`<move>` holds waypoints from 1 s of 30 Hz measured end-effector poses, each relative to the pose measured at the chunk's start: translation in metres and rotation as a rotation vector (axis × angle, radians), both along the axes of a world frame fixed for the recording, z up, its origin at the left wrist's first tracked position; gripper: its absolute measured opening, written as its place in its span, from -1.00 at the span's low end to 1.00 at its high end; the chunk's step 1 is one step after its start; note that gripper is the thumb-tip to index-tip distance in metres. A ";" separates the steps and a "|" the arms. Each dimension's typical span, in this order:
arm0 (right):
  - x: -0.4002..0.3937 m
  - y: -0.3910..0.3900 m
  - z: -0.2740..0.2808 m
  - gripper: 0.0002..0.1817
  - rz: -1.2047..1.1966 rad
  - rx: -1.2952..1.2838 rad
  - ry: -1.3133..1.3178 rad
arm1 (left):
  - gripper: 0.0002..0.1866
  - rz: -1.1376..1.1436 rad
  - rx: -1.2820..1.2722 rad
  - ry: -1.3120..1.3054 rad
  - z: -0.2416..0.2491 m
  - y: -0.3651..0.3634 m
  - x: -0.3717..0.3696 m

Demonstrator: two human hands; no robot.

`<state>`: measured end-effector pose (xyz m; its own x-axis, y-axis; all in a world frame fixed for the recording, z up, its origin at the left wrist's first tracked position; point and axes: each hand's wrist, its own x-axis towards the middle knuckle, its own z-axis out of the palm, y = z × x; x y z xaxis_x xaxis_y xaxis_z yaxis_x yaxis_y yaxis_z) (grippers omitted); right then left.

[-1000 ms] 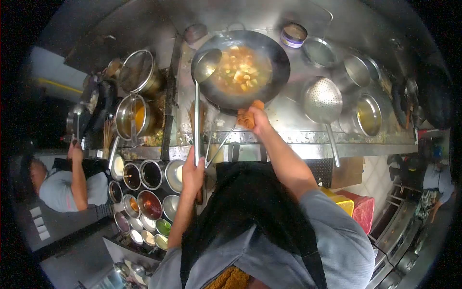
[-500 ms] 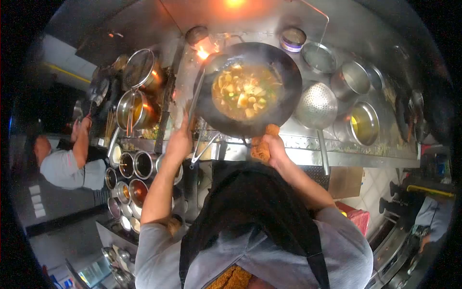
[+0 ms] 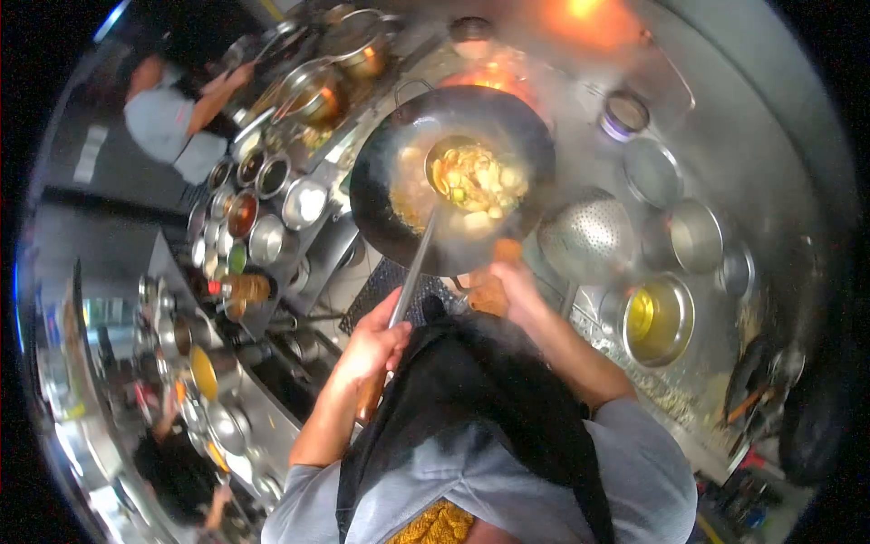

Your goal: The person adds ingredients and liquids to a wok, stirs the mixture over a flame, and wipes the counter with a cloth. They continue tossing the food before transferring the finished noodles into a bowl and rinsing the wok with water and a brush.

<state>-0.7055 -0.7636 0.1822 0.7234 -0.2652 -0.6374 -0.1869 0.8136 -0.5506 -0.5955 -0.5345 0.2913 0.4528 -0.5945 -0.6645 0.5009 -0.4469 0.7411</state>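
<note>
My left hand (image 3: 374,340) is closed round the long handle of a metal ladle (image 3: 415,272), whose wooden end juts out below the fist. The ladle's bowl is inside a large dark wok (image 3: 376,195), against a heap of pale, chunky food (image 3: 480,177) in steaming sauce. My right hand (image 3: 518,286) grips an orange-brown folded cloth (image 3: 489,295) at the wok's near edge. What the cloth wraps is hidden. Flames (image 3: 498,77) show behind the wok's far rim.
Right of the wok lie a perforated strainer (image 3: 587,238), metal pots (image 3: 696,238) and a pot of yellow liquid (image 3: 671,340). On the left stand several sauce containers (image 3: 243,215) and large pots (image 3: 313,95). A co-worker (image 3: 168,113) stands at the upper left, another person (image 3: 177,471) at the lower left.
The view has turned toward the left. My left hand has drawn back toward my body, and the ladle's bowl is now among the food. My right hand keeps the cloth at the wok's edge.
</note>
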 end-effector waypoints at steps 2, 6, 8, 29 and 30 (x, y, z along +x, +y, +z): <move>-0.014 0.005 -0.009 -0.71 0.093 0.134 -0.070 | -0.30 -0.012 0.019 -0.137 -0.002 0.026 -0.021; -0.028 0.025 -0.001 -0.70 0.216 0.074 -0.051 | -0.30 -0.108 0.375 -0.835 0.003 0.073 -0.063; -0.035 0.032 -0.001 -0.71 0.387 0.209 -0.055 | -0.30 0.004 0.433 -0.837 0.012 0.090 -0.081; -0.128 0.158 -0.025 -0.72 0.809 0.130 -0.076 | -0.29 0.654 0.388 -0.343 -0.038 0.182 -0.332; -0.131 0.160 -0.022 -0.72 0.820 0.128 -0.074 | -0.29 0.665 0.388 -0.341 -0.039 0.193 -0.332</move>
